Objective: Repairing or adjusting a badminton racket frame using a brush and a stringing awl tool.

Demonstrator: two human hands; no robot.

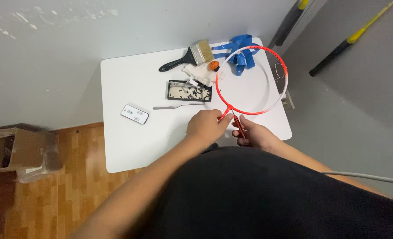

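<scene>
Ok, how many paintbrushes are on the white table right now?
1. The paintbrush lies at the far edge of the white table, black handle pointing left, bristles beside the blue strap. None shows elsewhere, though the hands and torso hide the near edge.

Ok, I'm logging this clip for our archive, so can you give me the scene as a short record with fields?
Surface: white table against a grey wall
Left hand: left hand, fingers closed on the throat of the racket frame
Right hand: right hand, closed round the racket's red shaft
Held thing: unstrung red-and-white racket frame, its hoop over the table
Near the hoop: paintbrush, blue strap, white cloth
Mid table: black tray of small dark parts, thin metal tool, white remote
Floor: wood, cardboard box at left
</scene>
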